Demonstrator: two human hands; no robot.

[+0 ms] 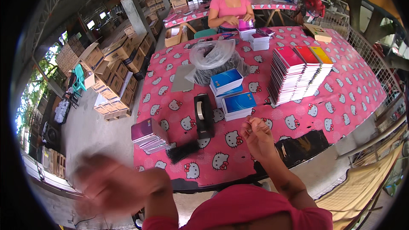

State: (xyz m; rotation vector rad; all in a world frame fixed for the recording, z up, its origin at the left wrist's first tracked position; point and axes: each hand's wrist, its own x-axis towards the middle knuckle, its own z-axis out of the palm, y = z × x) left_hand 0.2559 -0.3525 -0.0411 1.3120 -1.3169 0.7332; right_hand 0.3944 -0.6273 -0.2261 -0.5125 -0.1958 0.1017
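My left hand (pixel 106 183) is smeared by motion, off the table's near left edge, and its fingers cannot be read. Over the table, my right hand (pixel 257 135) has its fingers pressed together; anything in them is too small to make out. Just beyond it lies a stack of blue-covered notebooks (pixel 239 105), with another blue stack (pixel 226 80) behind. Nearer my left hand are a stack of purple notebooks (pixel 147 135) and a bundle of black bristly strands (pixel 183 150). A black tape dispenser (pixel 203 117) stands between the purple and blue stacks.
Tall notebook stacks (pixel 294 76) with red and yellow covers rise at the right. A clear plastic bag (pixel 213 61) with dark contents sits by a grey board (pixel 183 78). Across the pink patterned table (pixel 298 121), a person (pixel 231 8) handles purple notebooks. Cardboard boxes (pixel 113 85) stand left.
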